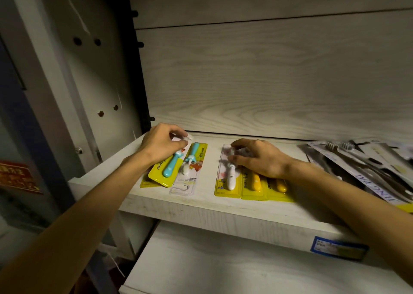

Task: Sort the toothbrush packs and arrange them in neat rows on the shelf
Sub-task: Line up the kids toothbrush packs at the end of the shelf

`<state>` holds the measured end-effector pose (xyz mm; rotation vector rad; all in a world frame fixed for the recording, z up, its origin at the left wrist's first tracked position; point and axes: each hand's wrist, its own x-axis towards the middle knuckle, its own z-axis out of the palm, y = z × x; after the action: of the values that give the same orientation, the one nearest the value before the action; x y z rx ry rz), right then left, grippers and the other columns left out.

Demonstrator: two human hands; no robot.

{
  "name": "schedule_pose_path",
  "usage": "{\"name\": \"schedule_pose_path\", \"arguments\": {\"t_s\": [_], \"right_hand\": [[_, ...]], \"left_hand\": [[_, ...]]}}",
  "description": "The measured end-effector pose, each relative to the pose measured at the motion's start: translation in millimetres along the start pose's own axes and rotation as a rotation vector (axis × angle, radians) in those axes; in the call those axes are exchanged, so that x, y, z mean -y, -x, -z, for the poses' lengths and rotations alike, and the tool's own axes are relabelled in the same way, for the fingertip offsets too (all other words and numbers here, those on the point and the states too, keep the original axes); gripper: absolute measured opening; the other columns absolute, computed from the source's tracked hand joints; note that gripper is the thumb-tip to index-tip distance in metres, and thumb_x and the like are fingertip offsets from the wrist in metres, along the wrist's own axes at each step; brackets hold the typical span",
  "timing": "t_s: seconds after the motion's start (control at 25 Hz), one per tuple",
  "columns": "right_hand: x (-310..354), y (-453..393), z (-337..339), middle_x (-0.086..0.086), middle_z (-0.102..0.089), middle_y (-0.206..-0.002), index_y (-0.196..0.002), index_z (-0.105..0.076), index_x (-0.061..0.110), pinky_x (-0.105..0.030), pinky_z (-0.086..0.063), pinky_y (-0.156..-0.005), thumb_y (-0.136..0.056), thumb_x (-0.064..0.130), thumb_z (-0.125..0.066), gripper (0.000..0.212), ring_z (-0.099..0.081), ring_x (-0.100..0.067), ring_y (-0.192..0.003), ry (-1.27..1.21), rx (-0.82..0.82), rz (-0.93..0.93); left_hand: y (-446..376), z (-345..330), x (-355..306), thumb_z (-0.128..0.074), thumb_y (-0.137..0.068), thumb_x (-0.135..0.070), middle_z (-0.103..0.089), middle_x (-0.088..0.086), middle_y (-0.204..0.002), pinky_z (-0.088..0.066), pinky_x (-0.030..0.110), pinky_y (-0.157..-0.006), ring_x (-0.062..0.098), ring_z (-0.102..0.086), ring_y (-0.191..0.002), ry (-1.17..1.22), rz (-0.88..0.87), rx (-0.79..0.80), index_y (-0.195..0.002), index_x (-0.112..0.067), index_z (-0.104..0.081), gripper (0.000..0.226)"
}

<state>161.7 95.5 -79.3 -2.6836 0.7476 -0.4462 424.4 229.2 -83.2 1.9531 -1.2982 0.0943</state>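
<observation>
Toothbrush packs lie flat on the pale wood shelf (201, 206), already split by colour. Blue-handled packs (169, 170) sit at the left, overlapped, with one clear-backed pack (186, 177) lying askew across them. Yellow-card packs (252, 186) sit in the middle, edge to edge, lower ends roughly level with each other: a row in progress. A loose heap of grey packs (362, 162) fans out at the far right, unsorted.

Left hand (162, 146): fingers curled, pinching the top end of a blue-group pack, probably to pull it square with its neighbours. Which pack exactly, cannot tell.

Right hand (259, 159): fingers bent down onto the upper ends of the yellow-card packs, thumb at the white-handled pack (230, 177); likely pinning them while aligning. Pinch or plain press, not clear.

Judgement: colour sorting well along; grey heap untouched.
</observation>
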Motion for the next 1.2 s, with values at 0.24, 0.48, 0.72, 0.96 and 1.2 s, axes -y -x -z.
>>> {"name": "schedule_pose_path", "arguments": {"t_s": [0.24, 0.48, 0.72, 0.96, 1.2], "right_hand": [[2, 3, 5, 0.004, -0.066, -0.122, -0.130, -0.058, 0.025, -0.035, -0.049, -0.094, -0.092, 0.051, -0.060, 0.046, -0.062, -0.019, -0.108, -0.016, 0.024, 0.010], [-8, 6, 23, 0.002, -0.069, -0.108, -0.111, -0.066, 0.028, -0.038, -0.052, -0.091, -0.088, 0.024, -0.064, 0.023, -0.063, -0.019, -0.100, -0.045, 0.066, -0.056], [-8, 10, 21, 0.005, -0.072, -0.103, -0.106, -0.068, 0.026, -0.039, -0.053, -0.090, -0.091, 0.035, -0.064, 0.018, -0.065, -0.018, -0.097, -0.089, 0.009, -0.045], [-11, 9, 19, 0.006, -0.071, -0.101, -0.106, -0.068, 0.025, -0.043, -0.052, -0.091, -0.092, 0.034, -0.063, 0.018, -0.065, -0.018, -0.097, -0.066, -0.007, -0.013], [-10, 9, 17, 0.001, -0.068, -0.118, -0.122, -0.064, 0.024, -0.037, -0.050, -0.092, -0.093, 0.033, -0.061, 0.030, -0.062, -0.022, -0.109, 0.013, -0.019, 0.012]], "left_hand": [[11, -9, -22, -0.075, -0.084, -0.033, -0.075, -0.019, -0.087, -0.058, 0.036, -0.083, 0.005, -0.069, -0.086, -0.021, -0.022, -0.036, -0.090, -0.031, -0.078, 0.007], [19, -31, -49, -0.063, -0.095, -0.033, -0.077, -0.012, -0.091, -0.054, 0.029, -0.088, 0.006, -0.070, -0.096, -0.003, 0.020, 0.009, -0.097, -0.026, -0.078, 0.017], [18, -13, -41, -0.060, -0.094, -0.044, -0.074, -0.015, -0.111, -0.053, 0.033, -0.091, 0.011, -0.068, -0.105, -0.201, -0.033, -0.035, -0.104, -0.034, -0.075, 0.020], [20, -2, 2, -0.064, -0.090, -0.054, -0.058, 0.000, -0.137, -0.045, 0.037, -0.099, 0.025, -0.054, -0.126, -0.377, 0.196, 0.030, -0.129, -0.024, -0.062, 0.049], [19, 2, 3, -0.073, -0.090, -0.027, -0.076, -0.008, -0.104, -0.056, 0.036, -0.090, 0.012, -0.069, -0.102, -0.096, 0.134, -0.030, -0.101, -0.027, -0.078, 0.012]]}}
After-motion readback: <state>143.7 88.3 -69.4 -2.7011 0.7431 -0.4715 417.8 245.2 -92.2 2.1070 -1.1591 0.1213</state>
